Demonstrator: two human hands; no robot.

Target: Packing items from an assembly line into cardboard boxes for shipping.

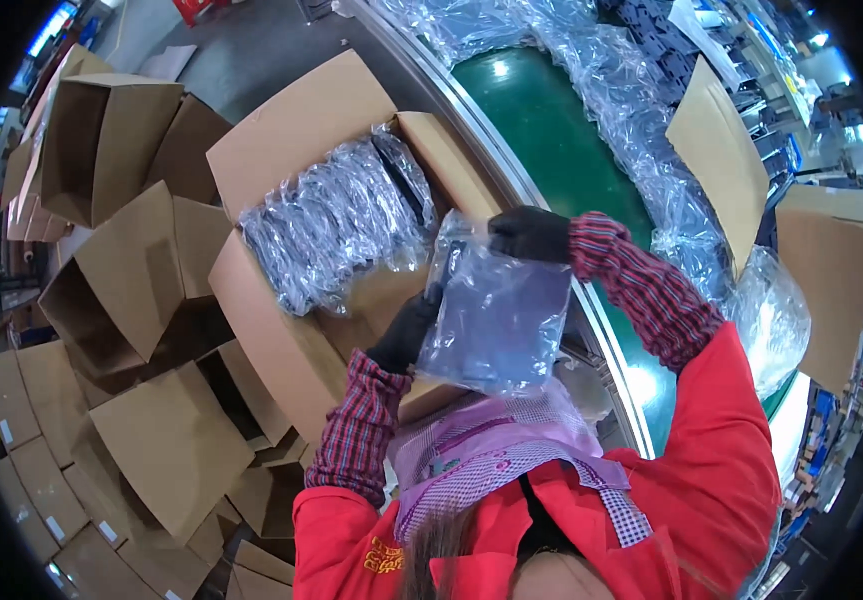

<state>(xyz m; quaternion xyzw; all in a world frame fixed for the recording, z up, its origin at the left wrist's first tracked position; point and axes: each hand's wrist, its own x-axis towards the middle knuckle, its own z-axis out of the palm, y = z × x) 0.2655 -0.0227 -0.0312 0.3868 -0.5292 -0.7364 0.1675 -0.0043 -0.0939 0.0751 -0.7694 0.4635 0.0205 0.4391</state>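
A flat, dark rectangular item in a clear plastic bag (501, 315) hangs in front of me, at the near right side of an open cardboard box (296, 370). My left hand (409, 332), in a black glove, is closed on the bag's left edge. At the upper right corner, my gloved right hand (531, 235) grips the bag, its fingers curled. What the item is inside the plastic cannot be made out. In the box stands a row of several similar bagged items (336, 220), packed on edge toward the far side.
To the right runs a green conveyor belt (561, 125) with a metal rail (496, 140), heaped with clear plastic-wrapped goods (616, 110). Several open cardboard boxes (131, 270) crowd my left. Stacked closed cartons (46, 450) stand behind them. A cardboard sheet (716, 160) leans over the belt's far side.
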